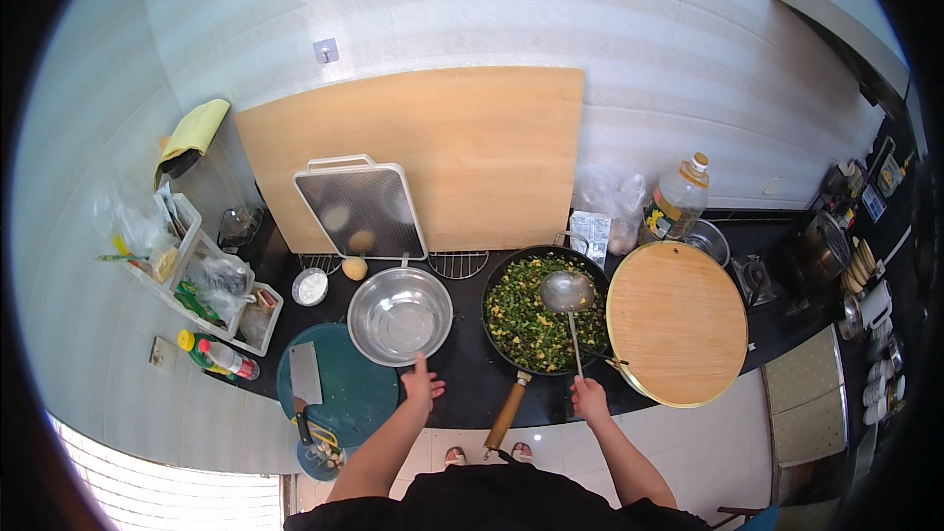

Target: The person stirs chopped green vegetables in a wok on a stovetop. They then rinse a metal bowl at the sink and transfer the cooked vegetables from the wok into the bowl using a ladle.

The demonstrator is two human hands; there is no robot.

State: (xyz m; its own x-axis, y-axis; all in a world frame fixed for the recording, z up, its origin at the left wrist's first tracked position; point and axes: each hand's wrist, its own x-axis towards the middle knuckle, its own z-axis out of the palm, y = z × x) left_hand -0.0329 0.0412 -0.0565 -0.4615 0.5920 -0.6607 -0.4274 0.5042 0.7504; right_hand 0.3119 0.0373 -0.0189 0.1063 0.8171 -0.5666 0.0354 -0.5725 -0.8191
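Note:
My right hand (589,398) grips the handle of a metal ladle (567,292), whose bowl hangs over a dark frying pan (510,413) with a wooden handle. Chopped greens with yellow egg-like bits (527,324) fill the pan. My left hand (422,386) is at the near rim of a stainless steel bowl (400,316), one finger pointing up to the rim and the others spread, holding nothing. The bowl looks empty. Left of it, a cleaver (306,376) lies on a round green cutting board (361,398). A round wooden board (677,324) is right of the pan.
A small bowl of white powder (310,286) and a round yellowish item (355,268) stand behind the green board. An oil bottle (675,199) is at the back right. White baskets (193,273) and sauce bottles (228,360) stand left. A large wooden board (472,155) leans on the wall.

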